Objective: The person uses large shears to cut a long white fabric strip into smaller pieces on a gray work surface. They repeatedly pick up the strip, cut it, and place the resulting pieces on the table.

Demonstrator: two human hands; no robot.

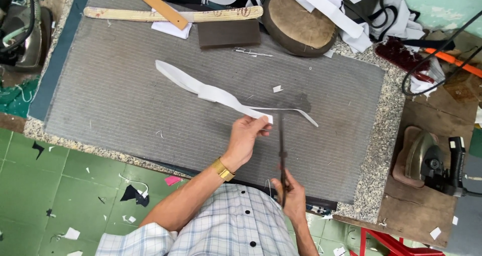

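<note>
Fingers of the left hand (247, 135) pinch the near end of a white fabric strip (211, 91), thumb on top, lifting that end off the grey striped mat (125, 110), seemingly to hold it taut where the blades can reach it. A gold watch (222, 169) sits on that wrist.

Far left of the frame: an iron (22, 30) parked off the mat, on the edge of the table. Lower left: green tiled floor (50, 185) scattered with small cloth scraps.

Centre: the strip runs from the upper left of the mat down toward the pinch, wider at its far end; a thinner tail continues to the right along the mat. Along the top edge lie a wooden ruler (173, 15), a dark flat block (228, 33) and a round padded cushion (298, 22), pushed back from the middle of the mat.

Right of the pinch: the right hand (293, 196) is closed round the handles of long scissors (282, 155), blades pointing up the frame toward the strip's held end. Whether the blades are parted I cannot tell.

Far right: a second iron (427, 158) rests on a wooden board (416, 211), cord trailing upward.
</note>
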